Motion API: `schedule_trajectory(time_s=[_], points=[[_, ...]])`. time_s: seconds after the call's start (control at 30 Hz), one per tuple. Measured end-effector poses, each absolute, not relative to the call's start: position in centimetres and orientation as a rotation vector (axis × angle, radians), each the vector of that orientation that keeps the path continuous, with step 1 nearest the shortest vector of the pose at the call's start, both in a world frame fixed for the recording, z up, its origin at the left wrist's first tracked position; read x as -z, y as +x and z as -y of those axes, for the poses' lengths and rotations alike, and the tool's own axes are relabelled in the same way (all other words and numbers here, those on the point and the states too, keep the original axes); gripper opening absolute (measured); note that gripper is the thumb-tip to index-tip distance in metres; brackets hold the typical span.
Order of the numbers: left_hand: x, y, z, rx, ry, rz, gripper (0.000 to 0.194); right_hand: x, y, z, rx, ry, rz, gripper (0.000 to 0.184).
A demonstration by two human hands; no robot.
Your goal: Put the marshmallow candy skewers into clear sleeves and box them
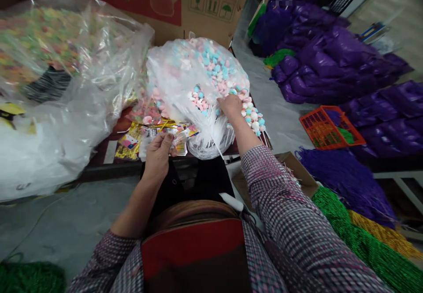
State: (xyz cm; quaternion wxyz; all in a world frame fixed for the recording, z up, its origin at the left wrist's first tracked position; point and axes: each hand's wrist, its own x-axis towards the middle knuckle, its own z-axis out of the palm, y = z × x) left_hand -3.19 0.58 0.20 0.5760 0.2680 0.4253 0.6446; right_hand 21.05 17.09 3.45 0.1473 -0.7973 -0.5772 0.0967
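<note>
My left hand (158, 152) is closed on a small clear packet (173, 141) with a printed card, held just above my lap. My right hand (231, 107) reaches into a big clear plastic bag (178, 72) full of pink, blue and white lollipops (214, 68); its fingers curl among the candy heads and white sticks (211, 130), and I cannot see what they grip. A pile of yellow printed packets (132, 143) lies on the low red surface by my left hand.
Another large clear bag (49, 50) of mixed coloured sweets sits at the left. A cardboard box (185, 2) stands behind. Purple bags (330, 59), an orange basket (330, 127), purple, green and gold tinsel lie at the right. An open carton (297, 174) is beside my right arm.
</note>
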Motion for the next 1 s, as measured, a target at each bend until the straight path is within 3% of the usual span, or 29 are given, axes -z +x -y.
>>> schedule_trajectory(time_s=[0.1, 0.27, 0.5, 0.6, 1.0], points=[[-0.6, -3.4, -0.7, -1.508, 0.523, -0.95, 0.039, -3.5, 21.5, -17.8, -0.432, -2.313, 1.332, 0.032], [-1.4, -4.5, -1.1, -1.433, 0.389, -0.779, 0.05, -4.1, 21.8, -15.7, -0.514, -2.159, 1.3, 0.027], [-1.4, -5.2, -1.4, -1.391, 0.369, -0.719, 0.049, -3.8, 20.3, -5.9, -0.928, -1.389, 1.194, 0.02], [-1.4, -5.4, -1.4, -1.389, 0.38, -0.728, 0.051, -4.1, 20.4, -2.1, -0.931, -1.294, 1.283, 0.026], [-1.0, -5.4, -1.0, -1.414, 0.479, -0.803, 0.035, -6.4, 22.3, 2.1, -0.705, -1.228, 1.84, 0.015]])
